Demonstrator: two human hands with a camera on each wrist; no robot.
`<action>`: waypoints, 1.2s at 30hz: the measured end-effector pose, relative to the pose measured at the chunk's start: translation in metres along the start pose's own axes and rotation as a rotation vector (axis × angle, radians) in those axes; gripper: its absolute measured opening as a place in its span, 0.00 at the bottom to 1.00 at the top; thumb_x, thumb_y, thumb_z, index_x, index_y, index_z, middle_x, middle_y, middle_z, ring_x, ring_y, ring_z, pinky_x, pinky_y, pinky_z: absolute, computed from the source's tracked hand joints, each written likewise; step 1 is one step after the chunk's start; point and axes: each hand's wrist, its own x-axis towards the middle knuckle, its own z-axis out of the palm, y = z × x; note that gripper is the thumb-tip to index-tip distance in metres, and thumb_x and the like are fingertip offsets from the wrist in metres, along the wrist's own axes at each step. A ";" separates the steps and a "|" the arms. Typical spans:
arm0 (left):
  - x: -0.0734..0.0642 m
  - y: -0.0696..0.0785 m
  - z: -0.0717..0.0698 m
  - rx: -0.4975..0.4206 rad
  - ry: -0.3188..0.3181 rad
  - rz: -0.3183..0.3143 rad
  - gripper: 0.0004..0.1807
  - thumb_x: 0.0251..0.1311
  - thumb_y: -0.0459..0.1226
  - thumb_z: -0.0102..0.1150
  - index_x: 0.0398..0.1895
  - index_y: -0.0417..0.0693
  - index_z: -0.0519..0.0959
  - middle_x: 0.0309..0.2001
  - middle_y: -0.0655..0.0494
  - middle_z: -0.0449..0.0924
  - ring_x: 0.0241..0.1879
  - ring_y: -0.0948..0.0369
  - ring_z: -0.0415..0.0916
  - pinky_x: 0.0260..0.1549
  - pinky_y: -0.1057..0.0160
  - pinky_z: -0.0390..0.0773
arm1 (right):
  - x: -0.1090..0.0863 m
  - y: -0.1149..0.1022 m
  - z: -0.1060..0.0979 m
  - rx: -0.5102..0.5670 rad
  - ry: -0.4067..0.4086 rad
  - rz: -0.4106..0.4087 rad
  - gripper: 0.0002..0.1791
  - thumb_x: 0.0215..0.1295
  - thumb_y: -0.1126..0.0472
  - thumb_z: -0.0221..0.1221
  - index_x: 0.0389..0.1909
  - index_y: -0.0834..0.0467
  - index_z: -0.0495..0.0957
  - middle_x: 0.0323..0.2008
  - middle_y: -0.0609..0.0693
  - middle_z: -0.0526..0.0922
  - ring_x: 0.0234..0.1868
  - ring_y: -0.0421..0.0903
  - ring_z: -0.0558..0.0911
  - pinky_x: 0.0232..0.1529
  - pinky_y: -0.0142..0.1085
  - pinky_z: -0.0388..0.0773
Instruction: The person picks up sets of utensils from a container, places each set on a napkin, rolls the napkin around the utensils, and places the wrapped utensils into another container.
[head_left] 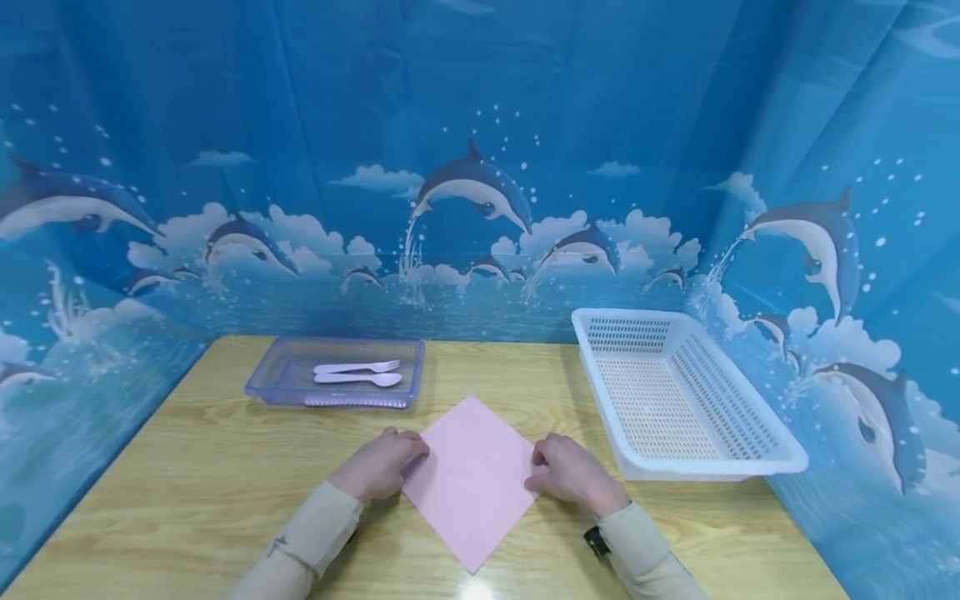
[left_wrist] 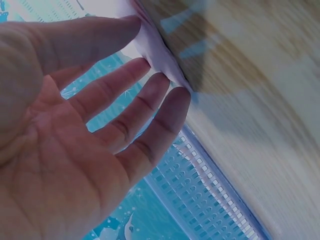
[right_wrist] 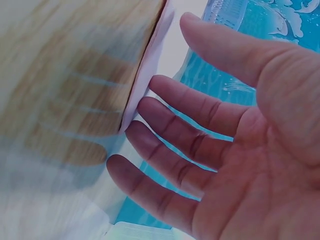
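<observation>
A pink square sheet (head_left: pixel 472 483), paper or cloth, lies flat on the wooden table, turned so that one corner points toward me. At its left corner is my left hand (head_left: pixel 381 467), fingertips right at the edge. My right hand (head_left: pixel 573 473) is at the opposite corner in the same way. Seen from the left wrist, the fingers (left_wrist: pixel 152 117) are loosely extended and the thumb overlaps the sheet's border. In the right wrist view the fingers (right_wrist: pixel 172 130) are slightly bent, with fingertips along the pink edge and the thumb apart from it.
Behind on the left stands a translucent purple tray (head_left: pixel 285 385) with a fork (head_left: pixel 356 367) and a spoon (head_left: pixel 360 379) in it. A white plastic basket (head_left: pixel 712 468) is at the right. A blue dolphin-print curtain (head_left: pixel 480 100) hangs behind the wooden table (head_left: pixel 210 483).
</observation>
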 end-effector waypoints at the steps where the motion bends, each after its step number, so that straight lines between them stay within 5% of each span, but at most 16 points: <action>1: 0.000 0.000 0.000 0.005 0.001 0.006 0.25 0.42 0.16 0.55 0.46 0.38 0.82 0.49 0.45 0.83 0.49 0.49 0.79 0.54 0.49 0.77 | 0.000 0.000 0.000 0.005 -0.001 0.004 0.13 0.50 0.57 0.71 0.30 0.59 0.79 0.30 0.48 0.77 0.32 0.44 0.74 0.37 0.42 0.76; 10: -0.001 -0.002 0.001 0.022 0.016 0.037 0.24 0.41 0.16 0.56 0.43 0.39 0.82 0.47 0.46 0.83 0.46 0.50 0.78 0.51 0.50 0.78 | 0.002 -0.002 -0.001 -0.034 0.010 -0.011 0.22 0.51 0.54 0.71 0.43 0.62 0.80 0.40 0.55 0.80 0.40 0.51 0.79 0.45 0.49 0.80; 15: -0.002 -0.005 0.001 0.013 0.065 0.038 0.17 0.50 0.20 0.58 0.43 0.39 0.83 0.46 0.45 0.84 0.46 0.48 0.80 0.50 0.49 0.79 | 0.007 -0.006 0.001 -0.052 0.010 0.001 0.24 0.54 0.52 0.69 0.48 0.60 0.80 0.44 0.56 0.81 0.44 0.53 0.80 0.49 0.49 0.80; 24: -0.006 -0.021 -0.014 -0.085 0.216 -0.238 0.11 0.59 0.34 0.64 0.44 0.39 0.83 0.41 0.44 0.86 0.40 0.48 0.83 0.42 0.47 0.83 | 0.028 -0.022 0.005 -0.031 0.025 -0.006 0.20 0.57 0.53 0.67 0.46 0.61 0.82 0.42 0.54 0.85 0.42 0.50 0.82 0.45 0.46 0.81; 31: -0.011 -0.045 -0.034 -0.101 0.360 -0.311 0.08 0.63 0.39 0.60 0.34 0.42 0.83 0.30 0.49 0.85 0.29 0.56 0.81 0.31 0.53 0.82 | 0.052 -0.039 0.006 0.015 0.026 -0.015 0.18 0.62 0.52 0.64 0.47 0.60 0.82 0.41 0.54 0.86 0.41 0.48 0.83 0.43 0.45 0.81; 36: -0.022 -0.064 -0.049 -0.151 0.424 -0.444 0.14 0.66 0.45 0.58 0.35 0.44 0.84 0.28 0.52 0.85 0.25 0.60 0.77 0.25 0.58 0.77 | 0.071 -0.057 0.004 0.045 0.013 -0.042 0.19 0.65 0.50 0.62 0.48 0.60 0.83 0.39 0.52 0.86 0.38 0.45 0.82 0.40 0.41 0.81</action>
